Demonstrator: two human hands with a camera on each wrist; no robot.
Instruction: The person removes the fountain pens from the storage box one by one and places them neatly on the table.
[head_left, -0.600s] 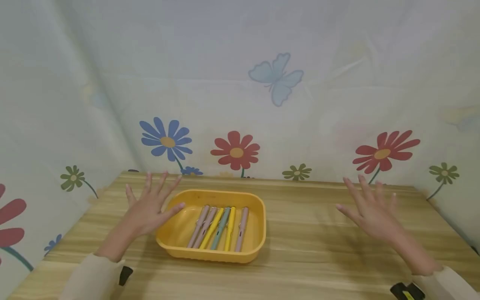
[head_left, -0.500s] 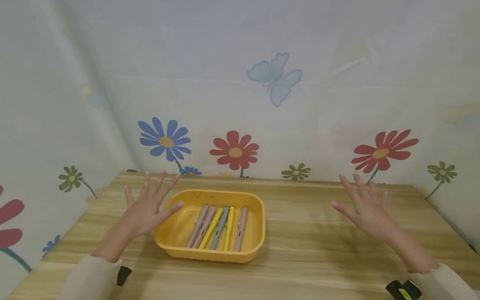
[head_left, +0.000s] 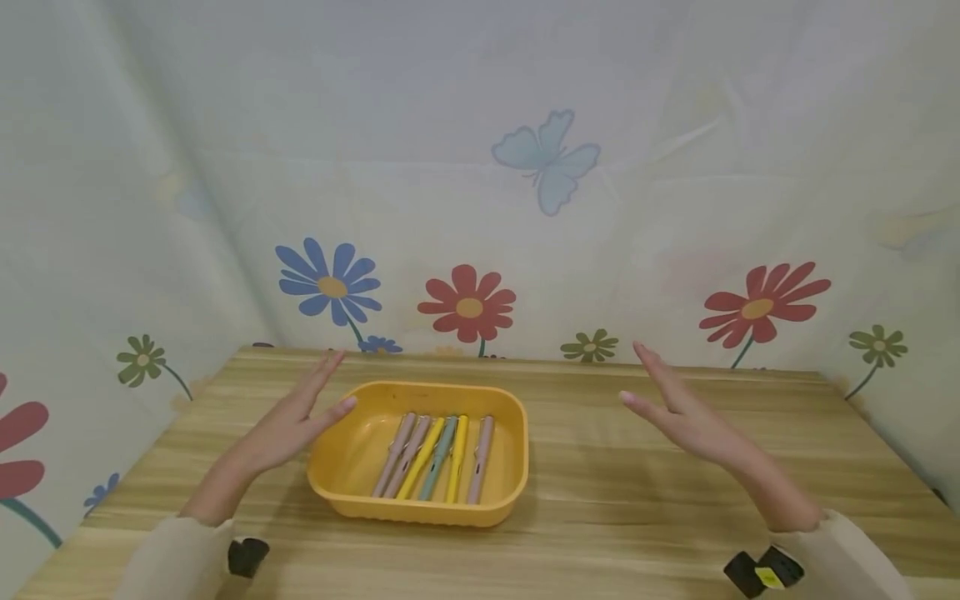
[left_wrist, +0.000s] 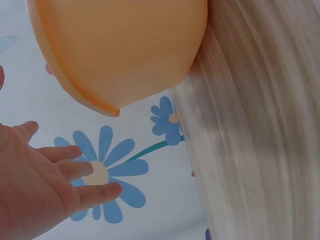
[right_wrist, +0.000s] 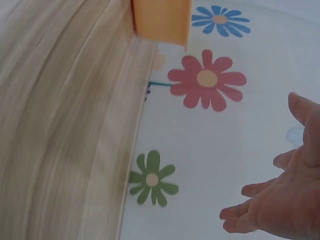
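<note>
A pale backdrop (head_left: 420,100) printed with flowers and a blue butterfly stands behind the table (head_left: 637,542), a wood-grained top. Left of the table's middle, short of its back edge, sits a yellow tray (head_left: 420,511). The left hand (head_left: 288,429) is wide, fingers straight and thumb held away, in the air beside the tray's left end. The right hand (head_left: 697,429), equally wide, hangs over the table's right half, well apart from the tray. Inside the tray six pens lie aslant: from the left, two mauve pens (head_left: 393,455), a yellow one, a teal one (head_left: 438,458), another yellow, then a third mauve near the right wall. Any writing on them is too small to read. Black fittings (head_left: 247,557) show at both cuffs; the right one bears a yellow label (head_left: 769,577), illegible here.
</note>
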